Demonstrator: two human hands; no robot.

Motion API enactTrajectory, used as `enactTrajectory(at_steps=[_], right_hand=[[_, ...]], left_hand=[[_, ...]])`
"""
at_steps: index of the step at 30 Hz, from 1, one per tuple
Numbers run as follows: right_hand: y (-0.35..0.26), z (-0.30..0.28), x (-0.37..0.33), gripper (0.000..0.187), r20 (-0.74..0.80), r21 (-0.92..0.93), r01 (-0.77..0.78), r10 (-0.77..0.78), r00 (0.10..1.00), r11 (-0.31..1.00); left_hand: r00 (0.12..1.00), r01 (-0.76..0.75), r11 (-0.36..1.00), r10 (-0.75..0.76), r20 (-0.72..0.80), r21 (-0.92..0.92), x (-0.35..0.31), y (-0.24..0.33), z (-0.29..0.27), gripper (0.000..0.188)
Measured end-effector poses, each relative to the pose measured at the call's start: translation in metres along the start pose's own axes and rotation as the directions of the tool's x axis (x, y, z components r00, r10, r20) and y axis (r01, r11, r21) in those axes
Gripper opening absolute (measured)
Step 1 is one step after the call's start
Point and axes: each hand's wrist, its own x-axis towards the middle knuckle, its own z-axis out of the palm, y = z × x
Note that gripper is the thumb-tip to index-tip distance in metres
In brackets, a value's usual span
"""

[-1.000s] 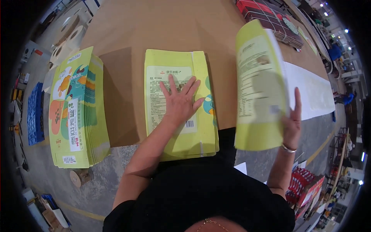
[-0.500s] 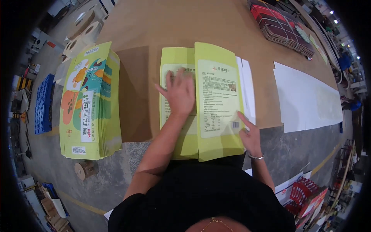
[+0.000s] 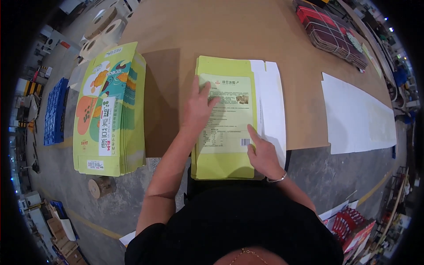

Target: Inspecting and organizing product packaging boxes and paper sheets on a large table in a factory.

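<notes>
In front of me lies a flat lime-green carton blank [image 3: 225, 163], its pale printed panel facing up, squared over other flat pieces. A white flap or sheet [image 3: 273, 88] sticks out from under its right side. My left hand [image 3: 197, 108] rests on the blank's left part, fingers spread. My right hand [image 3: 265, 157] is at its lower right edge, index finger stretched over the panel and thumb apart from it; its other fingers are partly hidden. To the left stands a thick pile of folded green cartons [image 3: 104, 119] with colourful fruit pictures.
Brown board [image 3: 212, 26] covers the table. A white sheet [image 3: 357, 115] lies at the right edge, with a strapped bundle of dark red cardboard [image 3: 329, 33] beyond it. Tape rolls [image 3: 108, 35] stand far left. A blue pallet [image 3: 56, 110] and a wooden spool [image 3: 99, 187] are on the floor.
The upper green blank has shifted left and now lies over the one that showed beside it. My left hand has moved to its left edge. The view has shifted slightly.
</notes>
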Motion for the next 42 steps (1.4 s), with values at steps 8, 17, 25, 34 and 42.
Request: enactTrajectory(at_steps=[8, 17, 25, 34, 42], right_hand=[[-0.002, -0.046, 0.004, 0.049, 0.062, 0.07, -0.036, 0.031, 0.998, 0.997], [0.052, -0.048, 0.044, 0.049, -0.338, 0.207, 0.221, -0.142, 0.93, 0.953], [0.01, 0.016, 0.046, 0.086, -0.249, -0.35, 0.097, -0.192, 0.949, 0.932], [0.16, -0.103, 0.013, 0.041, -0.595, -0.1, -0.055, -0.016, 0.804, 0.993], [0.231, -0.12, -0.016, 0.109, -0.151, -0.5, -0.275, 0.231, 0.961, 0.821]], left_hand=[[0.967, -0.118, 0.844, 0.218, -0.133, 0.524, -0.007, 0.027, 0.083, 0.068], [0.913, -0.32, 0.794, 0.405, -0.056, 0.518, -0.008, 0.017, 0.083, 0.06], [0.884, -0.417, 0.722, 0.464, 0.06, 0.552, -0.008, 0.028, 0.083, 0.052], [0.928, -0.37, 0.746, 0.327, 0.18, 0.553, -0.007, 0.045, 0.075, 0.061], [0.917, -0.381, 0.738, 0.378, 0.126, 0.557, -0.009, 0.035, 0.08, 0.06]])
